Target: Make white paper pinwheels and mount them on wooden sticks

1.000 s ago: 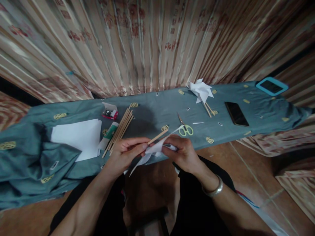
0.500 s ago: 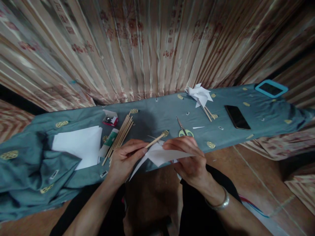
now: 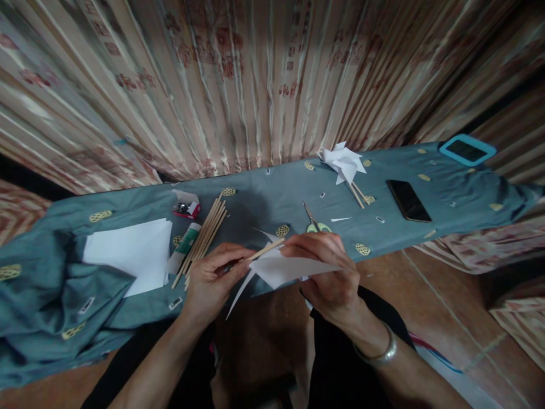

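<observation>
The left hand (image 3: 213,281) pinches a slim, pale wooden stick (image 3: 267,249) between thumb and fingers; the right hand (image 3: 331,266) grips a cut, curling piece of white paper (image 3: 279,271) at the stick's far end. Both are over the near edge of a grey-green patterned cloth (image 3: 281,187), with metal scissors with pale green handles (image 3: 312,226) just beyond the right hand.

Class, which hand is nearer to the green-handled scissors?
Right. The right hand is just on the near side of the scissors; the left hand is farther left.
</observation>
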Motion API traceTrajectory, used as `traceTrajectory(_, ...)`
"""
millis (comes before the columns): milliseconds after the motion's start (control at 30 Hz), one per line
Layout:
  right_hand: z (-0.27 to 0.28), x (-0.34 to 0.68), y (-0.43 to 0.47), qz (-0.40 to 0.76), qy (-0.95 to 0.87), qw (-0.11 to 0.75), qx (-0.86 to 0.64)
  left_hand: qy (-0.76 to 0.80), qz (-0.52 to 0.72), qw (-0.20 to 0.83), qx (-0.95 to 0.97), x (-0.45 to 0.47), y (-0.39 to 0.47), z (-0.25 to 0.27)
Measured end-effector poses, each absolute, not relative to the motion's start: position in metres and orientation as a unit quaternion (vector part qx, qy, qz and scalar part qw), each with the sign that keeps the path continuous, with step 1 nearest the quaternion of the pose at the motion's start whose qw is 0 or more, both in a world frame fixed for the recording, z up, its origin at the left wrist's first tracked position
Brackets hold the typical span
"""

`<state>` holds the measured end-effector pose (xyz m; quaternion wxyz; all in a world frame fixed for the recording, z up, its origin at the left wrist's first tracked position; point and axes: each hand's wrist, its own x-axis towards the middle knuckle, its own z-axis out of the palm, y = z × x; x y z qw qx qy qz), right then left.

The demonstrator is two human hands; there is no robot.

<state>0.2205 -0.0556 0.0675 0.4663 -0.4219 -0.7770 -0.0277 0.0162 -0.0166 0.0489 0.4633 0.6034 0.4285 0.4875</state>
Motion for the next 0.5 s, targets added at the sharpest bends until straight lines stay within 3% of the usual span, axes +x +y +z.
traceTrajectory(500, 0.0683, 0.2186, -0.055, -0.036, -0.77, 0.477, -0.422, 0.425, 0.493, 0.449, 0.612, 0.015, -0.0187, 0.0502)
